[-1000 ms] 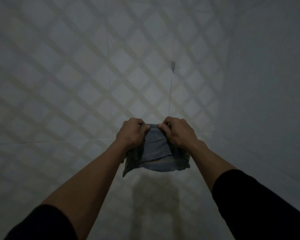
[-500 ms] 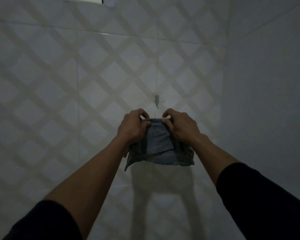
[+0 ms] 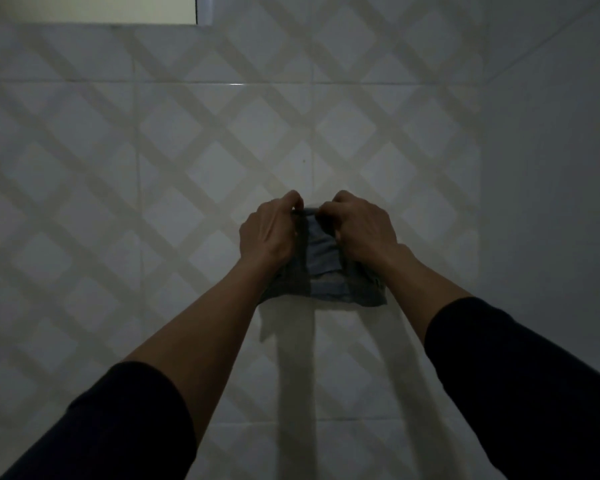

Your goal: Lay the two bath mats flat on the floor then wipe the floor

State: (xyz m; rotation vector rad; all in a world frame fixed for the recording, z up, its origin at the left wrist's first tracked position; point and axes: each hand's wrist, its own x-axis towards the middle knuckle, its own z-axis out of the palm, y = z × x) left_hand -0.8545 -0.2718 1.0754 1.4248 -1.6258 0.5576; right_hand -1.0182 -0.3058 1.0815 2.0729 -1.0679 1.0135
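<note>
Left hand (image 3: 269, 233) and right hand (image 3: 362, 230) pinching grey cloth (image 3: 321, 268), fingertips hidden, dim light

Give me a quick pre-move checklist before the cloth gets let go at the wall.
1. Left hand grips the top edge of the cloth: ok.
2. Right hand grips the same edge: ok.
3. Cloth is up against the tiled wall: ok.
4. Cloth caught on a hook: cannot tell, the hands hide that spot.
5. Cloth hangs flat: not ok, it is bunched and folded between the hands.
6. Bath mats and floor in view: not ok, only the wall shows.
</note>
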